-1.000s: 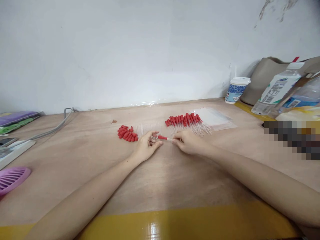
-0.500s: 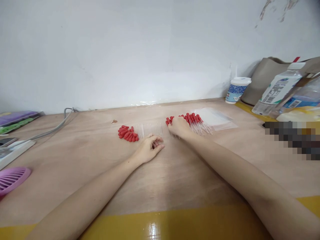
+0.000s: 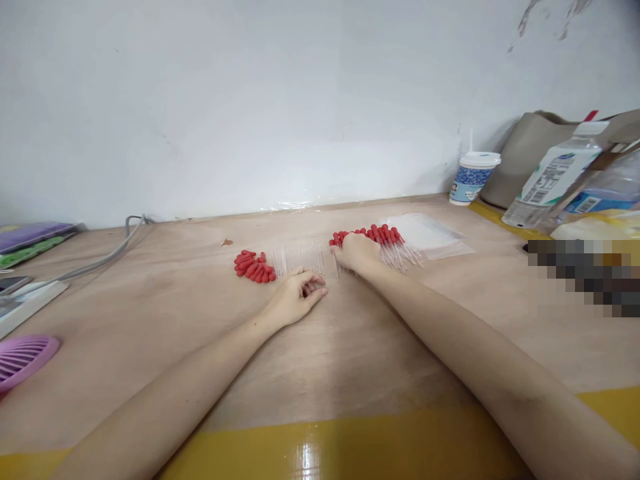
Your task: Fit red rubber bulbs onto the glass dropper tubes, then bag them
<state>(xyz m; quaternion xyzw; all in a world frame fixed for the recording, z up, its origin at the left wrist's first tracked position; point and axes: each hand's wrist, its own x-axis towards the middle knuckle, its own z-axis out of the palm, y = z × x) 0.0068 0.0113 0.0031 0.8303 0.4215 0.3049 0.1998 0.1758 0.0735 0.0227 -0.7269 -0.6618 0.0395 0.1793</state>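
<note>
- Head view: bulbs (image 3: pixel 243 264) lie left, tubes (image 3: pixel 303 257) beside them, droppers (image 3: pixel 386 239) right; apparently grouped for easy reach.
- Left hand (image 3: pixel 299 298): at the tubes' near side, fingers loosely curled, thumb apart, seemingly empty.
- Right hand (image 3: pixel 361 255): over the droppers' left part; fingertips hidden, grip cannot be told.
- Cup (image 3: pixel 474 179), bottle (image 3: pixel 556 175): lettering illegible; bottle label carries a barcode.

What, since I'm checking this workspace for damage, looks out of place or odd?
The wall has brownish streaks at upper right, resembling worn paint. A small brown spot on the tabletop, beyond the red bulbs, contrasts with the paler surface; chip or scrap, I can't tell.
</note>
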